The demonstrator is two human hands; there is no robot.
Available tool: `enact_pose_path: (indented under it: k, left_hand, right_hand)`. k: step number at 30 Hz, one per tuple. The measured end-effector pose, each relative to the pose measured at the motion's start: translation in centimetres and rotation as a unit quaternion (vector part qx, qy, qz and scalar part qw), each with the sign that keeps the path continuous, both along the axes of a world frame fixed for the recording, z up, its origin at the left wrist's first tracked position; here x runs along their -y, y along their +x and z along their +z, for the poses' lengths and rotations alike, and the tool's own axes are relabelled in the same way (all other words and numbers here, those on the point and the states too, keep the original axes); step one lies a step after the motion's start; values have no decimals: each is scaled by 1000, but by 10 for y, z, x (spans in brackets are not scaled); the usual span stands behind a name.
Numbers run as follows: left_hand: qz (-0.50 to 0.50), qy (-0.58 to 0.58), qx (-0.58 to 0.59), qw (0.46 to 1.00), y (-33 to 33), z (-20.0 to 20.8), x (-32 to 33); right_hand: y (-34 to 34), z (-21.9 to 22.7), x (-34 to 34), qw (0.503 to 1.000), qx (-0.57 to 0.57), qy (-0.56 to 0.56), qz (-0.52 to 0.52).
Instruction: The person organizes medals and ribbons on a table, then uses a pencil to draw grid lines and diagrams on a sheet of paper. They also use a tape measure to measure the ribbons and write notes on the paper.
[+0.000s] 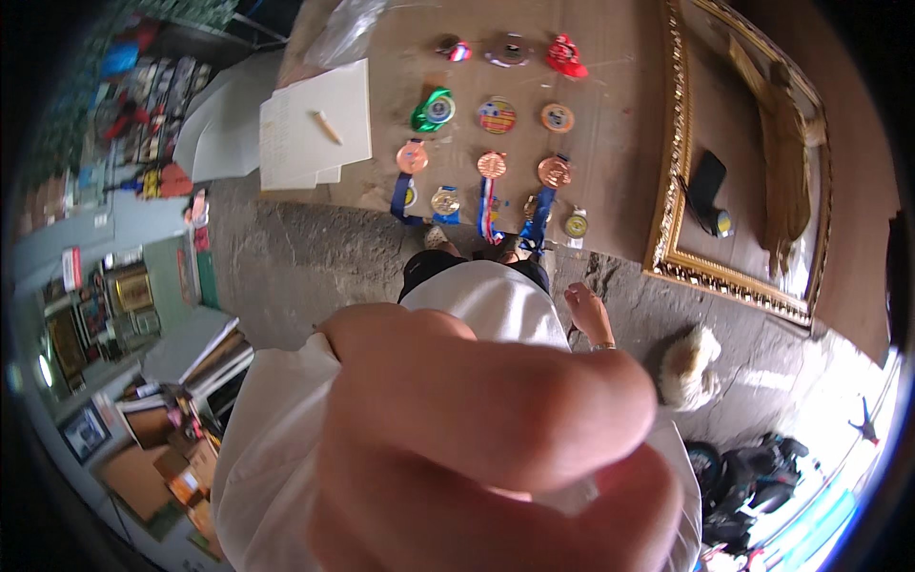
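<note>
Rows of round medals are laid out at the middle of a brown bench [620,105]. In the far rows, a medal wrapped in green ribbon [436,112], a red ribbon bundle [566,57] and a flat yellow-and-red disc [497,115] are seen. Nearer, three copper-coloured medals [413,156] are set in a line, their ribbons trailed toward the near edge; a small gold-coloured medal [576,224] is placed close to that edge at right. The right hand [583,313] is held beyond the bench's near edge, below this medal and apart from it, with fingers loosely curled and nothing seen in its hold. Much of the near view is blocked by blurred bare skin; the left hand's state cannot be told. At left, white paper sheets [295,129] are topped by a short pale pencil [327,127]. At right, an ornate gold picture frame [675,143] is laid flat.
</note>
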State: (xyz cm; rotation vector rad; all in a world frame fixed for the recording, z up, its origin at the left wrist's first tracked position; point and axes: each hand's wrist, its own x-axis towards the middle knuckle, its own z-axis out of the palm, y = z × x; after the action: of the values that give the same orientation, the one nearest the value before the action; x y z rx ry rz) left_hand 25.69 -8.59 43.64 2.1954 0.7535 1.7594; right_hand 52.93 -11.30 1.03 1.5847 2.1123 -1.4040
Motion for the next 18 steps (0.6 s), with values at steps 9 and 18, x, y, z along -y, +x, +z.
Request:
enact_pose_path:
  k: [9,18]
  left_hand:
    - [122,7,-15,992,-39,-10,29]
    - [377,-203,-103,898,-205,-85,79]
  right_hand:
    - [-119,99,-62,965,-147,52,212]
    - [-344,138,-75,915,-331,133,187]
